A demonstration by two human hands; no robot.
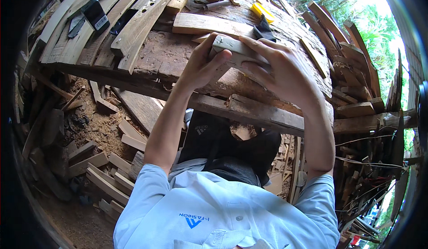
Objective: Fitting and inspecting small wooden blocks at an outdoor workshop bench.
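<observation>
Over the near edge of the workbench (pixel 165 55) I hold a pale grey block (pixel 234 47) up in both hands. It has a squared end with a few dark marks; from here I cannot tell whether it is wood or stone. My left hand (pixel 206 66) grips its left end, thumb on the near side and fingers partly hidden behind. My right hand (pixel 281 66) wraps the right end, index finger along the top and thumb below. Just behind the block lies a wooden board (pixel 209 24), beside a dark object (pixel 264 31) near a yellow piece (pixel 263 12).
Long planks (pixel 147 21) cover the bench's left side, with a dark boxy object (pixel 94 16) bearing a white label on them. Stacked timber (pixel 356 93) rises at the right. Offcuts (pixel 109 182) and sawdust (pixel 91 115) litter the ground at the left.
</observation>
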